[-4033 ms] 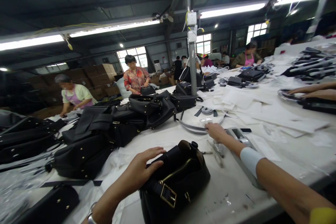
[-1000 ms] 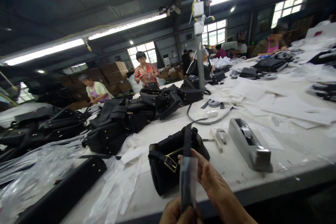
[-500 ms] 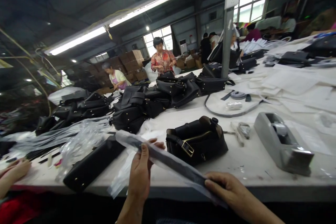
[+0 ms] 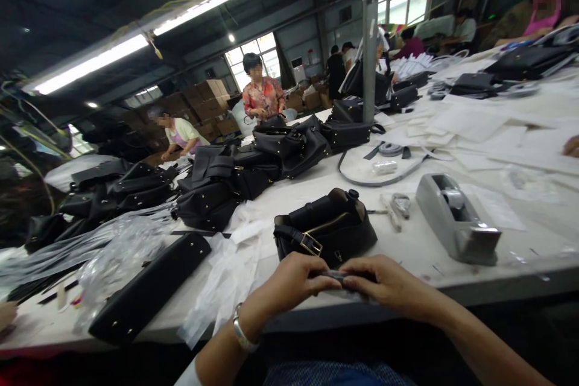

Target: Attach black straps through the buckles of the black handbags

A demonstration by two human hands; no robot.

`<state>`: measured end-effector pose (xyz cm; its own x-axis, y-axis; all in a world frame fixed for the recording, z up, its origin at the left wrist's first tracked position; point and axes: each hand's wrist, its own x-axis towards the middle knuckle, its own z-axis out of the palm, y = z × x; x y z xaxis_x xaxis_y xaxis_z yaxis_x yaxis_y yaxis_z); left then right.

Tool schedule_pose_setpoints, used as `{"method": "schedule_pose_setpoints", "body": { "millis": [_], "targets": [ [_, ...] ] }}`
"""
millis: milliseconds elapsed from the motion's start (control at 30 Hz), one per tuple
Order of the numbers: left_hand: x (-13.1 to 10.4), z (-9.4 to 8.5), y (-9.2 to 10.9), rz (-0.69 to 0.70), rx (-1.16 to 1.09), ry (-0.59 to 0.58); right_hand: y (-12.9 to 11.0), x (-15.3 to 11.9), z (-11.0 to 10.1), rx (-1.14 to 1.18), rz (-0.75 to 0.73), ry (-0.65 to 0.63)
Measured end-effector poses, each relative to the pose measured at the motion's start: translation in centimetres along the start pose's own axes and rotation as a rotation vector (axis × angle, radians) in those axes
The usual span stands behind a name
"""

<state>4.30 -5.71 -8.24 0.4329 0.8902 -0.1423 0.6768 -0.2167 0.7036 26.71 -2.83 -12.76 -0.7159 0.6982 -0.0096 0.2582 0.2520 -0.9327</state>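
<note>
Close to the table's front edge, my left hand (image 4: 296,280) and my right hand (image 4: 384,283) meet, thumbs and fingers pinched on a dark strap in clear plastic wrap (image 4: 333,275). Most of the strap is hidden by my fingers, and it looks folded or bunched up small. Just beyond my hands stands a black handbag (image 4: 325,229) with a gold buckle and a zipped opening. A long black bag piece with gold studs (image 4: 151,286) lies to the left, beside crumpled clear plastic and thin white sheets (image 4: 221,289).
On the right sits a grey tape dispenser (image 4: 456,223), with a small tool (image 4: 393,211) beside it. Black bags (image 4: 217,187) are heaped across the table's far side. A metal post (image 4: 370,48) rises behind. Other people work around; a co-worker's hand (image 4: 6,316) shows at the left edge.
The strap was stretched out long between my hands; now it is gathered into a short bundle. My left hand has moved right and down to meet my right hand. The view has shifted right.
</note>
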Motion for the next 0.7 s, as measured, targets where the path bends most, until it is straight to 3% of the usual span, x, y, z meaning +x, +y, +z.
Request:
{"method": "schedule_pose_setpoints", "body": {
  "millis": [167, 367, 500, 700],
  "targets": [
    [-1.3, -1.9, -1.3, -0.15, -0.155, -0.002, 2.2, -3.6, -3.0, 0.081, 0.183, -0.028],
    [-2.9, -1.1, -3.1, -0.238, -0.16, -0.061, 4.1, -6.7, -4.3, 0.145, 0.282, 0.036],
    [-3.4, -0.2, -3.4, -0.282, -0.263, -0.203, 4.5, -7.1, -4.1, 0.194, 0.314, 0.069],
    [-2.5, 1.7, -1.2, -0.229, -0.474, -0.455, 4.2, -6.9, -2.8, 0.301, 0.33, 0.037]
  ]
}}
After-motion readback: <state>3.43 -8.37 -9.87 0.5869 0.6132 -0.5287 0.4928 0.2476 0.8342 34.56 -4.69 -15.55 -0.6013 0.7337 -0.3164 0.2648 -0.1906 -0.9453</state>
